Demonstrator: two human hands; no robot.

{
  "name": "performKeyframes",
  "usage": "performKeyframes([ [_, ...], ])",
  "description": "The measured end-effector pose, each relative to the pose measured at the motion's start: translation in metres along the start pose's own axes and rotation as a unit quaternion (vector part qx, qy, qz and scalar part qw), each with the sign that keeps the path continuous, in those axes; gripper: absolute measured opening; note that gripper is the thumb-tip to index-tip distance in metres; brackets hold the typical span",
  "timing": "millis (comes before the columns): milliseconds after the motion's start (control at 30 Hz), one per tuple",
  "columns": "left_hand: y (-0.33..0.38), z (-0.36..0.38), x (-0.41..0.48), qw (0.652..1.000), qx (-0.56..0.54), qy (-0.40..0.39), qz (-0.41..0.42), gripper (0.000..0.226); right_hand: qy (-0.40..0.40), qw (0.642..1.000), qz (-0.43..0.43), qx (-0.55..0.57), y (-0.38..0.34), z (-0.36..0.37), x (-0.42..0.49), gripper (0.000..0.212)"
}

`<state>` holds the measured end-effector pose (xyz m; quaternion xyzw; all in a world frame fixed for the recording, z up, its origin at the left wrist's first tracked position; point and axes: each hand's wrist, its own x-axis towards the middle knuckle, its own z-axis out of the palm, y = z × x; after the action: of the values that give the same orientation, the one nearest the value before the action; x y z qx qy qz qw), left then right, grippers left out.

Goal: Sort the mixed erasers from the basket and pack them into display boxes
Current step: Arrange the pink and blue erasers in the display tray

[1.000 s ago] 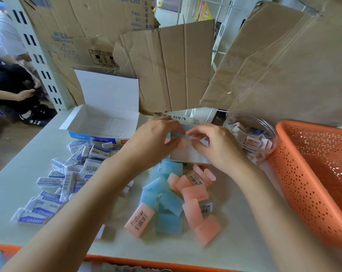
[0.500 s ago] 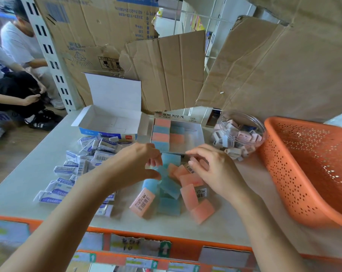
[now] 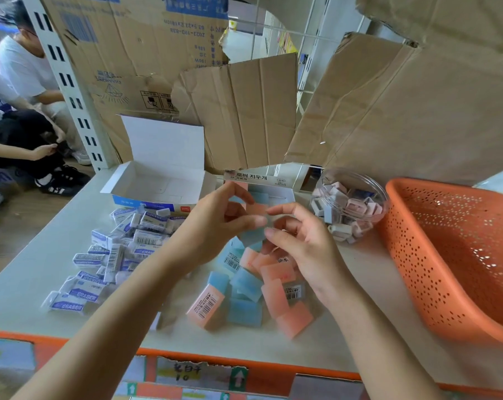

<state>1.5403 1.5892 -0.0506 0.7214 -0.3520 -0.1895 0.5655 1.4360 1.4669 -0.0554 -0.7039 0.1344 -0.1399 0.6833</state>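
My left hand [image 3: 215,223] pinches a pink eraser [image 3: 257,208] between thumb and fingers, just in front of the small display box [image 3: 285,193] with a Korean label. Pink and blue erasers lie inside that box. My right hand [image 3: 300,246] is close beside the left, fingers curled, its thumb and fingertips on a blue eraser [image 3: 252,235] held between the two hands. Below them a loose pile of pink and blue erasers [image 3: 253,287] lies on the table. The orange basket [image 3: 446,255] stands at the right.
A white open box [image 3: 157,186] sits at the back left, with a heap of white erasers in blue sleeves [image 3: 114,249] before it. A clear round tub [image 3: 348,206] holds small erasers. Cardboard sheets stand behind the table. People crouch on the floor at far left.
Both hands dropped from the small box to the pink and blue pile, then rose again toward the box, now holding a pink and a blue eraser.
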Motion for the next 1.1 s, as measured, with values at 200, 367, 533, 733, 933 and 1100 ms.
performKeyframes([
  [200,-0.004,0.002,0.004,0.999,-0.038,-0.023,-0.020,0.020,0.033,0.995,0.017,0.096,0.000,-0.005,0.005,0.030],
  [367,-0.008,0.002,0.017,0.998,-0.051,-0.008,-0.020,0.009,0.035,0.983,-0.075,-0.166,0.006,-0.017,0.011,0.030],
  [533,-0.013,0.003,0.029,0.999,0.047,0.022,-0.005,0.003,0.055,0.894,-0.186,-0.404,0.007,-0.029,0.035,0.031],
  [733,-0.022,-0.008,0.044,0.927,0.376,0.009,0.003,0.036,0.068,0.822,-0.119,-0.553,0.014,-0.033,0.089,0.034],
  [933,-0.030,-0.007,0.049,0.898,0.439,-0.030,-0.026,0.034,0.025,0.789,-0.102,-0.606,0.027,-0.022,0.113,0.030],
  [1100,-0.029,-0.007,0.050,0.896,0.440,-0.037,-0.035,0.037,0.033,0.779,-0.107,-0.617,0.030,-0.020,0.119,0.021],
])
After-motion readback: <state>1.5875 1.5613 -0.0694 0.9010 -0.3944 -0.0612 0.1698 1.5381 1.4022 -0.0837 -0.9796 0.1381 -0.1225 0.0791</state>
